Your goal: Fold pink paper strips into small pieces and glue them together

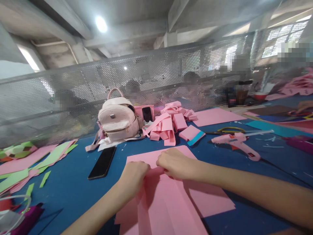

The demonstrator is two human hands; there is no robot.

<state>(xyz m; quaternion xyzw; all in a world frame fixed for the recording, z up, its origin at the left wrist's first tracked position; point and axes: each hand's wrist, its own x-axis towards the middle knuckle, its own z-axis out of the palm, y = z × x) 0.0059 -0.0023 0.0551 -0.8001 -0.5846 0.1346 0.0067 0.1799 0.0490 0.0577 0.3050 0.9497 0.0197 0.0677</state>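
A sheet of pink paper (163, 202) lies in front of me, its far edge raised and curled between my two hands. My left hand (135, 176) is closed on the left part of that edge. Close beside it, my right hand (173, 162) grips the same edge from the right, fingers curled under. More flat pink sheets (212, 199) lie beneath, sticking out at the sides and behind. My fingertips are partly hidden by the paper and the backs of my hands.
A black phone (102, 163) and a pale pink backpack (119, 119) sit to the left. Behind are folded pink paper pieces (166, 125). A pink glue gun (237, 143) with a cord and yellow-handled scissors (230, 130) lie right. Green paper (52, 156) is far left; a perforated metal screen (151, 71) stands behind.
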